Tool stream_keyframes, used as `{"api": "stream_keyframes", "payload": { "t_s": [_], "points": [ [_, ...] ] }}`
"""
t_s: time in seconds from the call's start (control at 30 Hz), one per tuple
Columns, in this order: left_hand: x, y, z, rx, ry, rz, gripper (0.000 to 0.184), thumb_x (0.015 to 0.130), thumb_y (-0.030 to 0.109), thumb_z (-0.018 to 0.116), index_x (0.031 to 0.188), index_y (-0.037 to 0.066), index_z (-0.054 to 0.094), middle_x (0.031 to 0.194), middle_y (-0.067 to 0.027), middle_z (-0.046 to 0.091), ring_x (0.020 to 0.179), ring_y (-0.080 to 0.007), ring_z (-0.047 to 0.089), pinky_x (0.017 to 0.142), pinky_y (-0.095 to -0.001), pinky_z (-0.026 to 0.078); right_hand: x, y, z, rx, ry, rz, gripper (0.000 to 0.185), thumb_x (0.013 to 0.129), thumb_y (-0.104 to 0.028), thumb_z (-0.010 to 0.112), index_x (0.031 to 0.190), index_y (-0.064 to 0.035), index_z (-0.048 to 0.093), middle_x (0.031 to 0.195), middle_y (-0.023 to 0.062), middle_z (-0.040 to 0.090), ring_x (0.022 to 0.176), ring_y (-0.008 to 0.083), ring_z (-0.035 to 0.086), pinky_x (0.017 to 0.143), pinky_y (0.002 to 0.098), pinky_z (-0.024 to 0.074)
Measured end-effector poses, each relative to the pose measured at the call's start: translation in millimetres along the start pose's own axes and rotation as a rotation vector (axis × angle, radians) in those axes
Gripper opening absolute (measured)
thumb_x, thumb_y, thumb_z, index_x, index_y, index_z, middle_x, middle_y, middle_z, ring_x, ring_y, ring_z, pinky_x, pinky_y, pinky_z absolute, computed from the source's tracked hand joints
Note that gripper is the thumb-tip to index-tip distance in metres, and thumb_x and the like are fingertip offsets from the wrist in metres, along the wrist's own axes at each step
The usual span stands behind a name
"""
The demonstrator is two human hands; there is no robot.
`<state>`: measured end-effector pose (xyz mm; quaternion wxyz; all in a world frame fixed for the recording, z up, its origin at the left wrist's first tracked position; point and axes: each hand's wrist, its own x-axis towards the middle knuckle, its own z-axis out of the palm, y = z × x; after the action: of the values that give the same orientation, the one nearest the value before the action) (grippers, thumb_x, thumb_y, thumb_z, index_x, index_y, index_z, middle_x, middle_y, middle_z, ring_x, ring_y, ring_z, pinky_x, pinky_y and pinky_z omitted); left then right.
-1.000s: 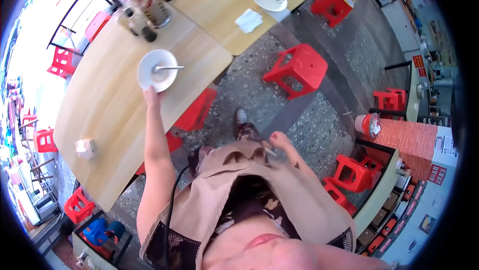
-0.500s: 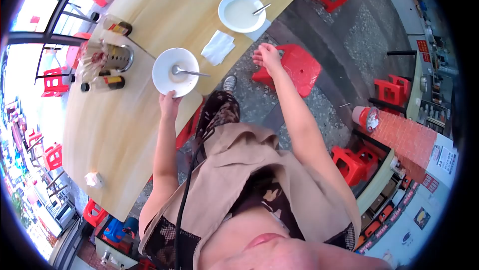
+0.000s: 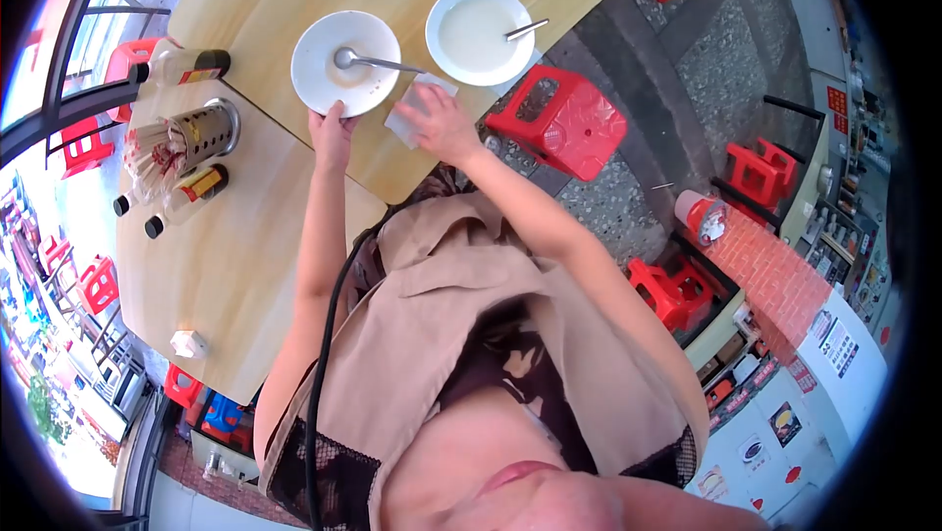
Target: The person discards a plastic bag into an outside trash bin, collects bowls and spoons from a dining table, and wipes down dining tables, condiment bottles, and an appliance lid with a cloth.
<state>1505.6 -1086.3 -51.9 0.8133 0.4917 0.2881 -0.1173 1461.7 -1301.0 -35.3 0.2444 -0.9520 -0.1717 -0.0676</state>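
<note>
Left hand (image 3: 332, 136): one, closed at the near rim of a round white bowl (image 3: 345, 64), thumb over the edge and fingers beneath. Whether the bowl is clear of the surface, I cannot tell from here.

Right hand (image 3: 444, 126): one, palm down, fingers partly spread and bent over a white paper napkin (image 3: 403, 128) just beside that bowl; whether they pinch the paper is unclear.

In the held bowl: a silver metal spoon (image 3: 345, 58), its handle running out over the rim towards the napkin, and a little cloudy residue.

Second bowl (image 3: 481, 34), white and round: near the table edge, to the right of the first and apart from it, with pale milky liquid and a metal utensil (image 3: 528, 29) leaning across its rim.

Wood-grain surface (image 3: 231, 246), in joined sections: a perforated metal holder (image 3: 203, 132) with thin sticks pointing out, dark-capped sauce bottles (image 3: 199, 183) about it, and a small white box (image 3: 188, 343) near the lower edge.

Floor: a red plastic stool (image 3: 564, 124) beside the table, and more red stools (image 3: 670, 293) farther right.
</note>
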Motion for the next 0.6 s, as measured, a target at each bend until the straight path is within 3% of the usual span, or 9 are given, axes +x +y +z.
{"api": "stream_keyframes", "payload": {
  "t_s": [0.1, 0.17, 0.23, 0.27, 0.33, 0.4, 0.47, 0.53, 0.6],
  "points": [
    [14, 4, 6, 0.074, 0.026, 0.027, 0.040, 0.094, 0.005, 0.047, 0.132, 0.002, 0.034, 0.128, -0.0153, 0.048, 0.108, -0.0270, 0.058, 0.083, -0.0402, 0.055, -7, 10, 18, 0.030, -0.111, -0.015, 0.030, 0.074, -0.015, 0.064, 0.104, -0.0128, 0.059, 0.115, 0.0097, 0.053, 0.109, 0.0333, 0.051, 0.091, 0.0432, 0.0447],
    [2, -1, 17, -0.103, 0.012, 0.035, 0.042, 0.095, 0.011, 0.050, 0.133, 0.002, 0.033, 0.125, -0.0173, 0.051, 0.106, -0.0264, 0.060, 0.082, -0.0379, 0.055, -17, 18, 24, 0.047, -0.159, 0.006, 0.031, 0.073, -0.015, 0.064, 0.103, -0.0122, 0.058, 0.111, 0.0094, 0.054, 0.105, 0.0327, 0.052, 0.090, 0.0421, 0.0457],
    [-11, -23, 18, 0.161, -0.025, -0.411, 0.047, 0.095, 0.015, 0.052, 0.135, 0.002, 0.030, 0.120, -0.0205, 0.055, 0.103, -0.0274, 0.061, 0.084, -0.0380, 0.055, -32, 24, 20, 0.098, -0.178, -0.009, 0.013, 0.078, -0.010, 0.054, 0.091, -0.0079, 0.058, 0.104, 0.0084, 0.057, 0.100, 0.0290, 0.054, 0.084, 0.0389, 0.0476],
    [-29, -27, 41, 0.221, -0.128, -0.422, 0.047, 0.096, 0.016, 0.051, 0.136, 0.002, 0.029, 0.118, -0.0220, 0.055, 0.103, -0.0287, 0.061, 0.085, -0.0376, 0.054, -43, 26, 15, 0.095, -0.168, 0.010, 0.013, 0.078, -0.010, 0.054, 0.091, -0.0079, 0.058, 0.104, 0.0084, 0.057, 0.100, 0.0290, 0.054, 0.084, 0.0389, 0.0476],
    [-47, -38, 87, 0.297, -0.247, -0.444, 0.048, 0.097, 0.018, 0.050, 0.136, 0.002, 0.028, 0.117, -0.0234, 0.055, 0.104, -0.0301, 0.061, 0.087, -0.0373, 0.053, -69, 32, 3, 0.130, -0.136, 0.163, 0.013, 0.077, -0.008, 0.057, 0.089, -0.0057, 0.059, 0.097, 0.0102, 0.059, 0.096, 0.0300, 0.055, 0.082, 0.0395, 0.0475],
    [-34, -51, 119, 0.312, -0.346, -0.260, 0.047, 0.096, 0.013, 0.047, 0.136, 0.004, 0.025, 0.117, -0.0241, 0.055, 0.103, -0.0296, 0.061, 0.084, -0.0381, 0.054, -91, 44, -3, 0.183, 0.152, 0.466, 0.015, 0.076, -0.006, 0.059, 0.091, -0.0035, 0.061, 0.094, 0.0135, 0.059, 0.094, 0.0326, 0.057, 0.083, 0.0404, 0.0468],
    [-17, -51, 138, 0.249, -0.352, -0.343, 0.045, 0.096, 0.009, 0.043, 0.137, 0.005, 0.024, 0.119, -0.0232, 0.054, 0.104, -0.0308, 0.061, 0.086, -0.0377, 0.054, -93, 61, -10, 0.200, 0.389, 0.913, 0.019, 0.078, -0.007, 0.060, 0.096, -0.0006, 0.062, 0.096, 0.0168, 0.059, 0.096, 0.0346, 0.057, 0.083, 0.0407, 0.0461],
    [-8, -54, 148, 0.181, -0.346, -0.422, 0.045, 0.095, 0.006, 0.040, 0.137, 0.007, 0.024, 0.121, -0.0222, 0.052, 0.105, -0.0320, 0.060, 0.087, -0.0373, 0.054, -81, 86, -8, 0.285, 0.518, 1.181, 0.032, 0.083, -0.023, 0.064, 0.102, 0.0029, 0.061, 0.099, 0.0196, 0.060, 0.092, 0.0358, 0.059, 0.083, 0.0409, 0.0469],
    [-2, -56, 150, 0.128, -0.386, -0.348, 0.048, 0.091, -0.001, 0.037, 0.137, 0.008, 0.025, 0.123, -0.0197, 0.051, 0.105, -0.0320, 0.060, 0.088, -0.0387, 0.054, -70, 118, 19, 0.522, 0.602, 1.274, 0.038, 0.082, -0.029, 0.066, 0.104, 0.0011, 0.062, 0.104, 0.0217, 0.061, 0.096, 0.0370, 0.060, 0.084, 0.0409, 0.0467]
  ]
}}
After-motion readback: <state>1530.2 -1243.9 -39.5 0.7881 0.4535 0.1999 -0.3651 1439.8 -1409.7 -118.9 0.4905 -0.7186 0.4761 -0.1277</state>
